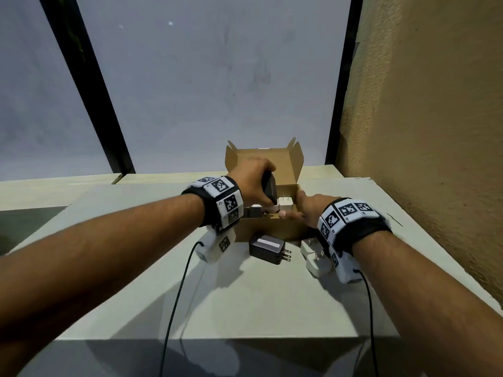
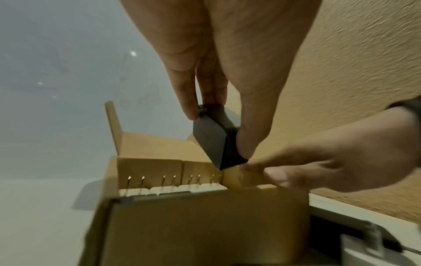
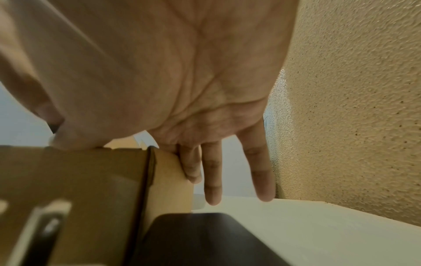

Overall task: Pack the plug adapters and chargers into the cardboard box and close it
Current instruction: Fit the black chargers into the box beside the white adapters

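The open cardboard box stands on the table with its lid raised at the back. Several white adapters stand inside it, prongs up. My left hand pinches a black charger from above and holds it tilted over the box's right part. My right hand rests at the box's front right corner, its thumb on the front rim and its straight fingers down the right wall. Another black charger lies on the table in front of the box, and a white adapter lies under my right wrist.
The pale table ends close behind the box. A textured tan wall runs along the right. A dark block lies beside the box's right wall. Two black cables hang from my wrist cameras across the near table.
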Demonstrator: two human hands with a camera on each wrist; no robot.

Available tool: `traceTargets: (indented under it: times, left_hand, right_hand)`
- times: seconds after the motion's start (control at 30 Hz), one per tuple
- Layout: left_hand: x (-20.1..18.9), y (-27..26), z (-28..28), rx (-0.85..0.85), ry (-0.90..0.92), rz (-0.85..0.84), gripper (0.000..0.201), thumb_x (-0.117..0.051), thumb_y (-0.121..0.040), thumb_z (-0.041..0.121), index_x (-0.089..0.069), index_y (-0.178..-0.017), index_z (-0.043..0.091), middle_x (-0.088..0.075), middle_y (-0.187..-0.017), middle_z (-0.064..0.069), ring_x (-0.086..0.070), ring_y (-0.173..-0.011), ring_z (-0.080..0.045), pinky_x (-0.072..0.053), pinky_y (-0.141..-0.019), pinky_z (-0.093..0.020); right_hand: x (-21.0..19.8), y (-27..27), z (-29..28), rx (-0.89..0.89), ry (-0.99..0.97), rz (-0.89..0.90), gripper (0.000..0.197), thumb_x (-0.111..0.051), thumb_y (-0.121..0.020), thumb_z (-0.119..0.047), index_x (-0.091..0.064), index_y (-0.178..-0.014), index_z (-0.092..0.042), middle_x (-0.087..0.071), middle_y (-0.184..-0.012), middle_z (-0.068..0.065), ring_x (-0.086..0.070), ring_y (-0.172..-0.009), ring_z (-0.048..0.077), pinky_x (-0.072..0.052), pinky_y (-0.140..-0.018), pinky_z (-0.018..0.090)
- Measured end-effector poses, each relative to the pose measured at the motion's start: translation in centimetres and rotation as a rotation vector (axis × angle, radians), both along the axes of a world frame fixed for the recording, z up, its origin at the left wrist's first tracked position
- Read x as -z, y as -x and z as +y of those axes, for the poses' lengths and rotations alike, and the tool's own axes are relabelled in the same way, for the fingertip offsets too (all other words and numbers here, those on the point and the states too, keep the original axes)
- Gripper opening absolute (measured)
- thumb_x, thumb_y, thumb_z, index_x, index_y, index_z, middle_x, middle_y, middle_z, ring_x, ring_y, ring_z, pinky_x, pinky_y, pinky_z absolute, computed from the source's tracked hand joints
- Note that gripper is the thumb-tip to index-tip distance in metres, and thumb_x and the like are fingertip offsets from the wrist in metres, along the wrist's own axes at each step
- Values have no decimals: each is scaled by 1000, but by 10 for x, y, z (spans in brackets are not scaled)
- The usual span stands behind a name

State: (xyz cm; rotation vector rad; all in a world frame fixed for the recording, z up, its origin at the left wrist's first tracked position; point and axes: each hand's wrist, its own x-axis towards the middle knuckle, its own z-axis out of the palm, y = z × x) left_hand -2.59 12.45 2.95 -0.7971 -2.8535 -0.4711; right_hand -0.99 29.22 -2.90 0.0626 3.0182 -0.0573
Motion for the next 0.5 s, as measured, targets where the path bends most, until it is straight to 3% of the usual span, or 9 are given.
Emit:
traceTargets:
  times: [0.2, 0.5]
  left_hand:
    - [27, 25, 10, -22, 87, -131, 75, -88, -59, 35, -55, -123, 15, -62, -120, -4, -59, -106, -20, -53, -85, -27]
    - [40, 33, 9, 40, 219, -239, 54, -79, -72, 33, -63, -123, 21, -68, -118, 3, -64, -106, -16, -52, -91, -28]
  right_hand:
    - [-2, -3, 1, -3, -10, 17, 85, -37, -86, -72, -30, -144, -10, -60, -127, 15, -59, -114, 30, -45, -91, 38]
    - [0, -2, 5, -27, 0, 21, 88, -35, -84, -75, -31, -143, -11, -61, -126, 13, -59, -113, 30, -47, -95, 42]
